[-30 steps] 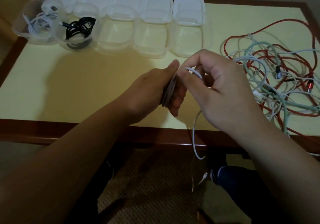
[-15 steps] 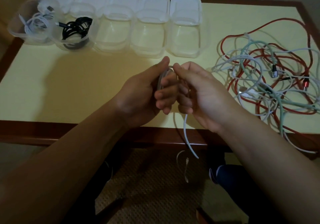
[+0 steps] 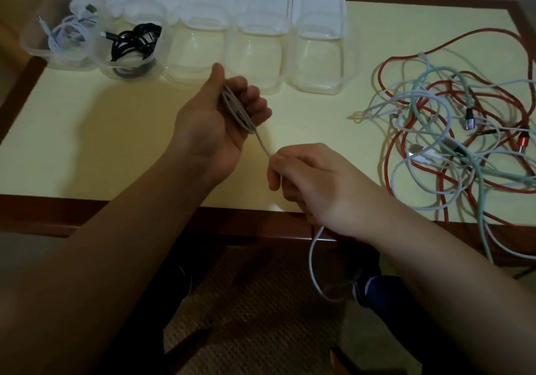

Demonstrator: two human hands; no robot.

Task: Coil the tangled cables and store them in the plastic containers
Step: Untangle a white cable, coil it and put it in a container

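Observation:
My left hand (image 3: 214, 119) is closed around several loops of a white cable (image 3: 262, 142) over the middle of the table. The cable's free run stretches down-right into my right hand (image 3: 307, 177), which pinches it near the front edge; its tail (image 3: 311, 261) hangs below the table. A row of clear plastic containers (image 3: 258, 64) stands at the back. The far-left one holds a coiled white cable (image 3: 65, 33), the one beside it a coiled black cable (image 3: 133, 46). A tangle of red, white and green cables (image 3: 452, 139) lies at the right.
White lids (image 3: 319, 3) stand behind the containers. The yellow tabletop (image 3: 87, 142) has a dark wooden rim (image 3: 116, 215). Some tangled strands hang over the front right edge. Carpet and a blue-clad knee (image 3: 385, 290) show below.
My hands, close together before, have separated. The left hand moved up with the coil, the right slid down-right along the cable, drawing a straight length between them.

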